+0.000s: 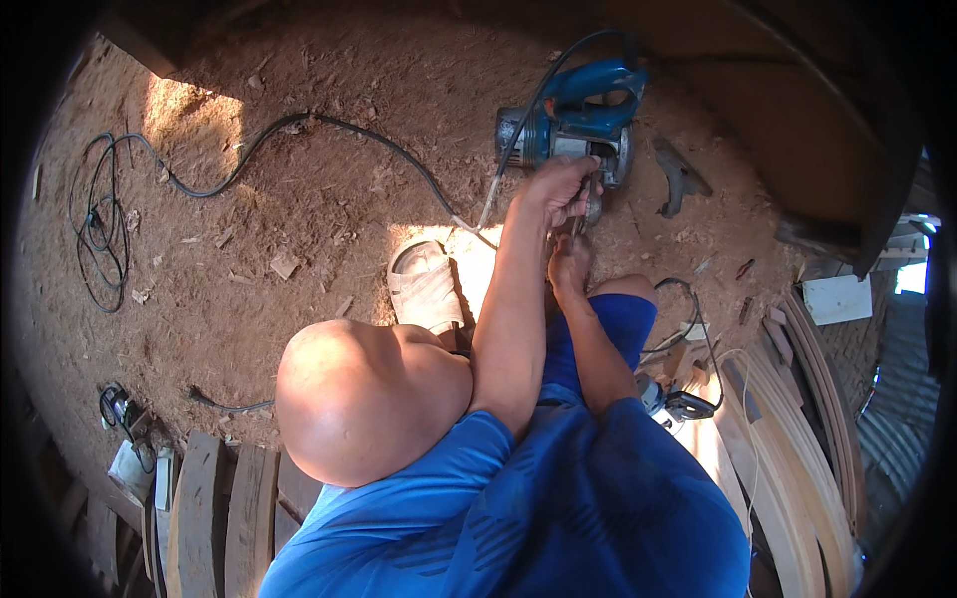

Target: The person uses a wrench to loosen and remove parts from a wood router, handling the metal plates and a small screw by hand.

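Observation:
A blue corded power tool [588, 112], which looks like a circular saw, lies on the dirt floor ahead of me with its handle on the far side. My left hand [560, 187] is closed at the tool's near side, thumb and fingers curled against its metal parts. Just below it, my right hand [570, 264] is closed around a thin dark piece that reaches up toward the left hand's fingers. What this piece is, I cannot make out. To the right of the tool lies a loose grey curved metal part [680, 177].
A black cord [349, 127] runs left to a coil [100, 234]. My sandalled left foot [424, 289] is near the tool. Curved wooden strips [788, 468] and another power tool [678, 404] lie at right. Planks [249, 508] stand at lower left. A dark overhanging panel [797, 110] is at upper right.

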A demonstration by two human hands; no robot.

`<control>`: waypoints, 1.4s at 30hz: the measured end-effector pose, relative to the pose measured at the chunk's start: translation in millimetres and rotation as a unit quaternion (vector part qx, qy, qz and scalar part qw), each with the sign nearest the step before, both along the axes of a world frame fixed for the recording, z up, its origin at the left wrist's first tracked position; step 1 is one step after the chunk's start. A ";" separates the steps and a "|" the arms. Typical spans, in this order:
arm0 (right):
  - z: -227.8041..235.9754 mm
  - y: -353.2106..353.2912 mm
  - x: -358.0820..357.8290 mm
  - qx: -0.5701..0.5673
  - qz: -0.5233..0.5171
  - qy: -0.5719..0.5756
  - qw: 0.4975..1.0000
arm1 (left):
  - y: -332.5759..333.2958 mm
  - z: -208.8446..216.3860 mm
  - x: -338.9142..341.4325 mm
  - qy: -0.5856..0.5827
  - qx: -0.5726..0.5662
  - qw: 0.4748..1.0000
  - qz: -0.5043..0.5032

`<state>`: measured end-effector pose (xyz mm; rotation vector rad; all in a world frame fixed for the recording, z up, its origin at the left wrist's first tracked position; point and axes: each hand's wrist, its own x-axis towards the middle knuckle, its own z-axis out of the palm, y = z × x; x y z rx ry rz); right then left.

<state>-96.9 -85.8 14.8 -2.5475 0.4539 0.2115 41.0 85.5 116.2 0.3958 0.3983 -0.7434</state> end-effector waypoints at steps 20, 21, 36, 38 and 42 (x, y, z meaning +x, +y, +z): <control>270.7 4.4 23.7 0.566 -0.113 0.089 0.812 | -76.3 -77.9 -43.9 -0.177 0.461 0.842 -0.215; 272.1 7.0 28.6 0.490 -0.063 0.138 0.858 | -78.0 -80.1 -46.7 -0.175 0.461 0.843 -0.215; 280.8 54.7 52.6 0.255 0.093 -0.021 0.962 | -76.0 -58.4 -50.7 -0.150 0.460 0.849 -0.210; 283.4 77.8 56.6 0.136 0.148 -0.064 0.978 | -73.1 -68.8 -55.0 -0.125 0.437 0.875 -0.166; 279.4 92.3 68.1 0.000 0.227 -0.135 0.964 | -71.3 -65.1 -52.9 -0.119 0.428 0.881 -0.165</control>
